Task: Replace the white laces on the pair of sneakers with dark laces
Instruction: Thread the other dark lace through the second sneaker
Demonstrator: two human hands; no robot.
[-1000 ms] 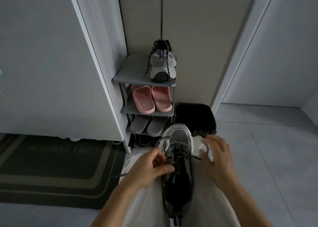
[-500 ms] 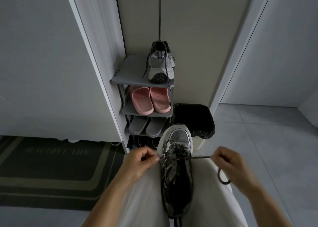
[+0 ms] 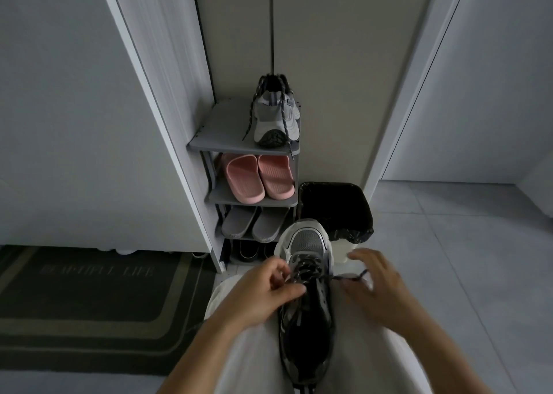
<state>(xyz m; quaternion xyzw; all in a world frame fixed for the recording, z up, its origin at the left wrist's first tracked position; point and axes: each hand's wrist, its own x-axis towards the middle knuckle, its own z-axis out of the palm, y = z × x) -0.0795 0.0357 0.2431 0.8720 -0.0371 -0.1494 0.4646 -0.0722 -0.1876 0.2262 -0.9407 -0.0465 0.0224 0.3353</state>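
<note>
A grey and black sneaker (image 3: 308,328) lies on my lap, toe pointing away, with a dark speckled lace (image 3: 308,269) threaded through its front eyelets. My left hand (image 3: 266,295) is at the shoe's left side, fingers curled, and pinches the lace by the eyelets. To the shoe's right, my right hand (image 3: 377,289) is blurred, with its fingers spread. A loose lace end (image 3: 354,277) runs out between its thumb and fingers. The second sneaker (image 3: 275,118) stands on the top shelf, with dark laces hanging down its front.
A grey shoe rack (image 3: 209,142) stands ahead and holds pink slippers (image 3: 258,177) and grey slippers (image 3: 254,224). A bin lined with a black bag (image 3: 335,208) sits just beyond the held shoe. A dark doormat (image 3: 89,298) lies on the left, and tiled floor spreads to the right.
Half a second ago both hands pulled the lace taut sideways. Both have since moved back in toward the shoe, and the right hand's fingers have spread.
</note>
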